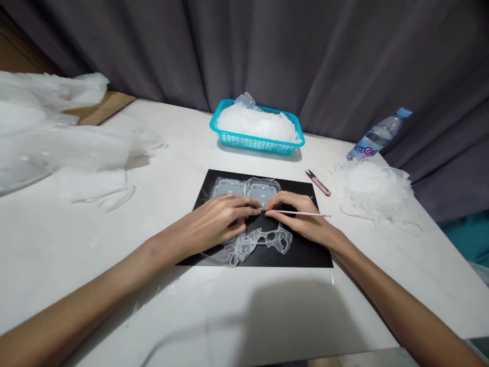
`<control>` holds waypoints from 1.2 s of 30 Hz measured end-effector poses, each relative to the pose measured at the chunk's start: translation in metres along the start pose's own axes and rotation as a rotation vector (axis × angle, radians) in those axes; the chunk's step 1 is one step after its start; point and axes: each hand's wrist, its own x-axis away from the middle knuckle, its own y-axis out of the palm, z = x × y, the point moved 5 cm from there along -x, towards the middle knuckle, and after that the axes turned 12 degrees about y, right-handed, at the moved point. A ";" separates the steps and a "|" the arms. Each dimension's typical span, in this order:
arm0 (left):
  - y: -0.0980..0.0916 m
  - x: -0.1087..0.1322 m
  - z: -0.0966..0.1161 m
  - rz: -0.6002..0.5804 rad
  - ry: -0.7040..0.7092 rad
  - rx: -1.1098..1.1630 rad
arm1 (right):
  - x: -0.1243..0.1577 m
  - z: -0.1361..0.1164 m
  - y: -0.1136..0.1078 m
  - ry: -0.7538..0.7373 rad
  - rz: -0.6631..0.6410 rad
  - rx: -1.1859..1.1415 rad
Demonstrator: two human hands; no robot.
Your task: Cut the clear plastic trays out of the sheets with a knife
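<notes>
A translucent silicone-like sheet (263,189) with greyish rounded panels lies on a black mat (305,255). My left hand (223,216) rests over it, fingers stretched out, the tips pressing near the lower edge of the right panel. In my right hand (298,209) a thin white stick (301,212) is pinched between thumb and fingers. Its working end is at the sheet, close to my left fingertips, and the tip itself is hidden. Loose, cut-out strips of clear film (267,239) curl towards me below the hands. Part of the sheet is covered by my left hand.
Behind the mat stands a blue basket (260,143) heaped with white translucent pieces. Pink-handled thread snips (319,183) lie right of the mat, near a pile of clear scraps (376,191) and a water bottle (378,135). Plastic bags (64,137) spread over the left side.
</notes>
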 end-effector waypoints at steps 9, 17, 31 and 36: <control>0.002 -0.002 0.003 -0.041 -0.004 -0.063 | 0.006 -0.008 0.006 -0.136 -0.026 0.228; -0.001 0.001 0.000 -0.001 -0.034 0.037 | 0.019 -0.010 -0.013 -0.010 0.011 0.103; 0.000 -0.020 -0.036 0.196 -0.349 -0.105 | 0.016 0.011 -0.002 0.191 0.298 0.304; -0.007 -0.017 -0.043 0.168 -0.418 0.256 | 0.018 0.007 0.019 0.248 0.354 0.377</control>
